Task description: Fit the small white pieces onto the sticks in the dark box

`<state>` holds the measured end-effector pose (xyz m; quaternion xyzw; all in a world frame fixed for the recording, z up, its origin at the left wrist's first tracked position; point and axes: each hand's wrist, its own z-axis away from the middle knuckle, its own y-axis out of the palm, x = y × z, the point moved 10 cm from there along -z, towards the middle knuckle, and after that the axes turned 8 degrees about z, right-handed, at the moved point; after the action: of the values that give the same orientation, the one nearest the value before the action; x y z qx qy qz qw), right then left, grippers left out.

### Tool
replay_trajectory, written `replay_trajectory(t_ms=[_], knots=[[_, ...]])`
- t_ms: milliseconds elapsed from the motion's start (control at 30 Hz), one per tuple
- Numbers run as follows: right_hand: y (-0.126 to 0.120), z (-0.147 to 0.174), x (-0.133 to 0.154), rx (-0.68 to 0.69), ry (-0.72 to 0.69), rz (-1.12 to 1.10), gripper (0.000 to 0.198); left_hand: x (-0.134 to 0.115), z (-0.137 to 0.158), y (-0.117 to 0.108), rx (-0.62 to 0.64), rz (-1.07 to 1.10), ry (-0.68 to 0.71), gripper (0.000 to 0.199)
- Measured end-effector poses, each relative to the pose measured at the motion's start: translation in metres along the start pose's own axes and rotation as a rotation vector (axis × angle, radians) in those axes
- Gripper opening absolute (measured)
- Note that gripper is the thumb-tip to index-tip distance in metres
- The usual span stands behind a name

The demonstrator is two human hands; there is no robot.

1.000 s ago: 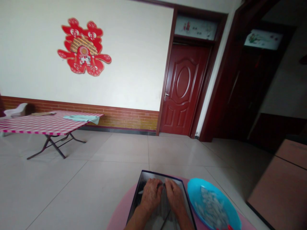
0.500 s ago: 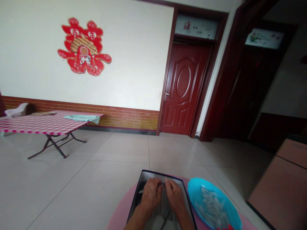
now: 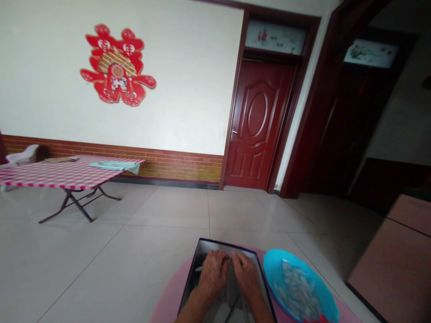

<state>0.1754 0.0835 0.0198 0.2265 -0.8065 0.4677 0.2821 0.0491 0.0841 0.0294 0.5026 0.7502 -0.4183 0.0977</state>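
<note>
Both hands are inside a shallow dark-rimmed box (image 3: 230, 245) on a pink round table. My left hand (image 3: 214, 270) is closed, its fingertips pinched at the upper middle of the box. Close beside it, my right hand (image 3: 244, 271) is closed too, fingertips nearly meeting the left ones. Whatever small thing lies between the fingertips is too small to make out. Thin dark sticks (image 3: 200, 259) lie along the box's left side. A dark thin rod (image 3: 232, 308) rests slantwise between the wrists. Right of the box, a blue plastic basin (image 3: 274, 260) holds many small whitish translucent pieces (image 3: 299, 287).
The pink table (image 3: 168, 291) supports box and basin. Something red (image 3: 321, 319) shows at the basin's near edge. Across the tiled floor stands a checked folding table (image 3: 63, 172) with a pale cloth (image 3: 116, 166). At right is a pinkish cabinet (image 3: 393, 255); a red door (image 3: 257, 125) is behind.
My fingertips have shifted very slightly at the same spot in the box. The box, basin and room stay as they were.
</note>
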Motion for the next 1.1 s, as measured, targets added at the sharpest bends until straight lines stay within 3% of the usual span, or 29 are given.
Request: replay_trajectory(t_ms=[300, 700, 867, 1100], knots=[[-0.001, -0.001, 0.007, 0.001, -0.036, -0.071, 0.026, 0.002, -0.002, -0.004, -0.014, -0.006, -0.03, 0.017], [-0.01, 0.0, 0.004, -0.017, 0.038, -0.032, 0.036, 0.002, -0.001, -0.001, 0.006, -0.018, -0.03, 0.02], [-0.007, 0.0, 0.013, 0.019, -0.019, -0.053, 0.025, 0.003, 0.0, 0.0, -0.002, -0.021, -0.021, 0.019], [0.001, 0.0, 0.006, 0.022, -0.051, 0.043, 0.031, 0.001, 0.002, 0.002, -0.028, -0.023, 0.013, 0.019]])
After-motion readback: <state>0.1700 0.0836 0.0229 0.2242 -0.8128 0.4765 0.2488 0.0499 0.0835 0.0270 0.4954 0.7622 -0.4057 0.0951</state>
